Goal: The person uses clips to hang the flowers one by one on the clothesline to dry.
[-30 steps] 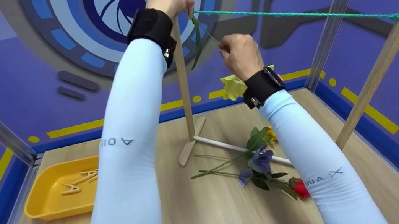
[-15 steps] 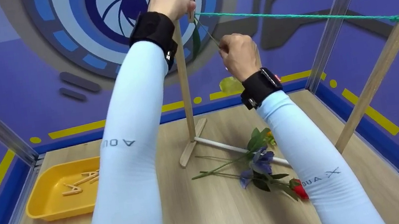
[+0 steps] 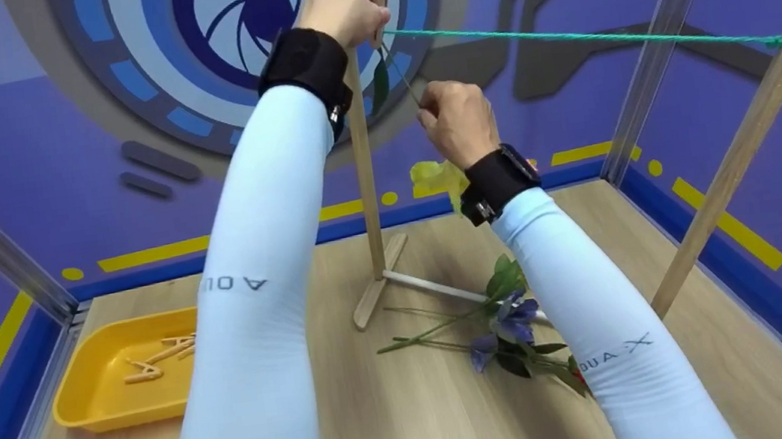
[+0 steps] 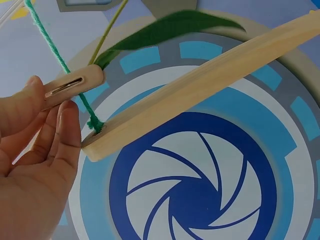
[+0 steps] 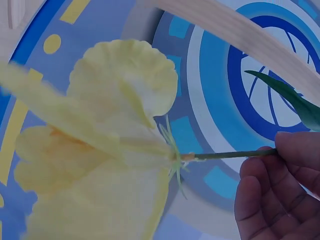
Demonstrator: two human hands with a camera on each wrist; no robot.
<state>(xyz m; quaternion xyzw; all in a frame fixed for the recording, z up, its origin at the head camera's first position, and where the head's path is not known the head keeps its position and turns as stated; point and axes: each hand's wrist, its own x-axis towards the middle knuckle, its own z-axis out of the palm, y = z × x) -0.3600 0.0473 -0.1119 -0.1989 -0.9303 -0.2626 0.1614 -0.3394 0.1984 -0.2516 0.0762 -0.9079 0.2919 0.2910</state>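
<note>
The right hand [image 3: 459, 120] pinches a yellow flower [image 5: 107, 137] by its stem [image 5: 225, 155]; the left hand [image 3: 341, 3] grips a clothespin [image 4: 75, 84] at the green cord [image 3: 563, 35]. The flower slants below, bloom down, stem pointing up-left toward the clothespin.

“OUA X” [image 3: 616, 351] on right sleeve [image 3: 588, 284], upside-down “AOU” [image 3: 237, 282] on left sleeve [image 3: 251, 215]

Arms [image 3: 251, 359] extended forward, left hand [image 3: 344, 3] above right hand [image 3: 459, 120], both hands pinching
</note>
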